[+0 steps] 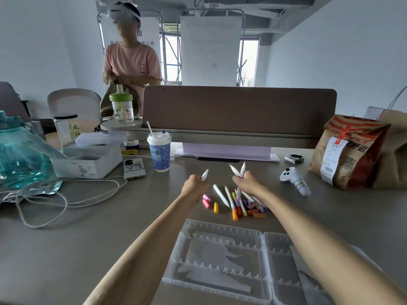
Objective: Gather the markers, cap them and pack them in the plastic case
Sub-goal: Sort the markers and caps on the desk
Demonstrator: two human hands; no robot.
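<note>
My left hand (pixel 195 183) grips one white marker (pixel 204 174) that sticks up out of the fist. My right hand (pixel 246 180) holds two white markers (pixel 237 170), their tips pointing away from me. Between and below the hands lies a pile of white markers (pixel 221 195) and loose coloured caps (pixel 253 210). Pink caps (pixel 206 201) and a yellow cap (pixel 216 207) lie apart at the pile's left. The open clear plastic case (pixel 220 258) sits near me, under my forearms, with its slotted tray showing.
A blue paper cup with a straw (pixel 159 151), a phone (pixel 134 165) and white cables (pixel 66 194) are at the left. A white controller (pixel 294 180) and paper bag (pixel 350 153) stand at the right. A brown desk divider (pixel 239 108) runs behind. A person stands beyond it.
</note>
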